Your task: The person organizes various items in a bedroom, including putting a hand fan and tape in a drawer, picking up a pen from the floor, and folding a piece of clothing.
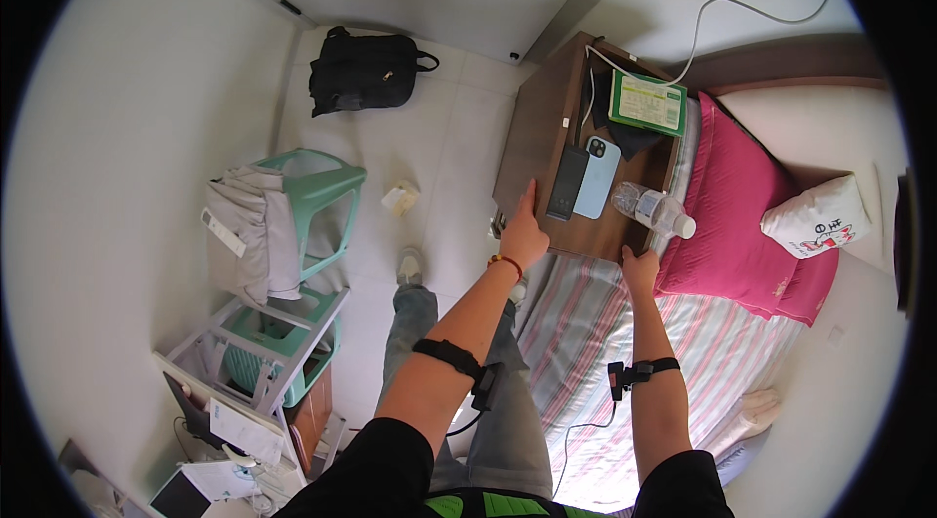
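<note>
My left hand [524,236] rests against the near left corner of a brown wooden bedside cabinet [538,126], index finger stretched along its side. At the near right corner, the fingers of my right hand [640,270] bend over the cabinet's edge; how firmly they hold it I cannot tell. On the cabinet top lie a black power bank [567,183], a light blue smartphone [597,177] with its camera side up, and a clear plastic bottle [651,209] with a white cap, lying on its side. Farther back, a green and white box [648,102] sits on dark cloth, a white cable crossing it.
To the right is a bed with a striped sheet [585,320], magenta pillows [739,225] and a small white cushion [820,216]. A black backpack [366,71], a small yellowish packet [401,198] and green plastic stools [322,203] stand or lie on the floor to the left.
</note>
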The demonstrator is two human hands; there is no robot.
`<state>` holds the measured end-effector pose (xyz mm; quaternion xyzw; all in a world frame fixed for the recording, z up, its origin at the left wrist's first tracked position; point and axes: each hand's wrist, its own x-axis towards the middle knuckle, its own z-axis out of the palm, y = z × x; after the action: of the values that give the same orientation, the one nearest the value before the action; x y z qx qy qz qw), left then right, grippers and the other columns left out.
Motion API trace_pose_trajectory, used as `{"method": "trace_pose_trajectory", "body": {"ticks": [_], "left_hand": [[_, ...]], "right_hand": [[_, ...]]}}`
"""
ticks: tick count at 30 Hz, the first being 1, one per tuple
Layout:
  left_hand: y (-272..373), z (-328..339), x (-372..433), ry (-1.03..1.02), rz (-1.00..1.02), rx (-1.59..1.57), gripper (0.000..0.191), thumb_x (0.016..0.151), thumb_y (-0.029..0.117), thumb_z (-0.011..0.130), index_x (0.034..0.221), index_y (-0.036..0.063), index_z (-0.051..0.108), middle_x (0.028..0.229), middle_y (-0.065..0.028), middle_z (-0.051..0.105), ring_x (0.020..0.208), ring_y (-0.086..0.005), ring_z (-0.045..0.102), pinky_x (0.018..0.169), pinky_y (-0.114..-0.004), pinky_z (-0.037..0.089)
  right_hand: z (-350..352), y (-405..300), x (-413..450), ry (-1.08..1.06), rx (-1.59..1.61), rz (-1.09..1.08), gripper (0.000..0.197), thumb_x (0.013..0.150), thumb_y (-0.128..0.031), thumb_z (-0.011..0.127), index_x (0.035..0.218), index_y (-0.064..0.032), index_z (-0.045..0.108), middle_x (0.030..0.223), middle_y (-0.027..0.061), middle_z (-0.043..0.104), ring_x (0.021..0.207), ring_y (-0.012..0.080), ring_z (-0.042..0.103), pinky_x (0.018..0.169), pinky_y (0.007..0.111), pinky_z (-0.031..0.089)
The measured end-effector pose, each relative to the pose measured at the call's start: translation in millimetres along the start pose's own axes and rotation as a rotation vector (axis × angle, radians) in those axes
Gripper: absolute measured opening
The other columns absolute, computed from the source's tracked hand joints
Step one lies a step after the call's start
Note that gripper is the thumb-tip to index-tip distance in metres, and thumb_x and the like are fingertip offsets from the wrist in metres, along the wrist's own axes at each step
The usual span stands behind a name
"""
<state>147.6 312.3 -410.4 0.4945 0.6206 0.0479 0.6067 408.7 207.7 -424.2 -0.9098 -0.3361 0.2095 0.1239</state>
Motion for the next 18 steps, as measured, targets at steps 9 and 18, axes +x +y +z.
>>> {"method": "trace_pose_trajectory", "body": {"ticks": [9,18], "left_hand": [[15.3,1.9,-4.5,0.012,-0.005,0.111,0.093,0.072,0.001,0.059,0.153,0.015,0.017,0.143,-0.0191,0.045,0.097,-0.0424,0.063,0.085,-0.047,0.053],[-11.1,7.6,-9.1,0.226,0.177,0.225,0.077,0.071,0.0,0.056,0.145,0.0025,0.032,0.087,-0.0268,0.067,0.082,-0.0436,0.065,0.077,-0.049,0.053]], "right_hand": [[-3.8,18.6,18.2,-0.101,-0.128,0.011,0.038,0.076,-0.024,0.076,0.079,0.01,0.061,0.072,0.0242,0.064,0.069,0.0351,0.066,0.063,0.044,0.048],[4.9,23.7,11.9,-0.217,0.158,-0.021,0.027,0.077,-0.015,0.072,0.072,0.0088,0.06,0.061,0.0107,0.056,0.061,0.0148,0.055,0.054,0.038,0.043]]}}
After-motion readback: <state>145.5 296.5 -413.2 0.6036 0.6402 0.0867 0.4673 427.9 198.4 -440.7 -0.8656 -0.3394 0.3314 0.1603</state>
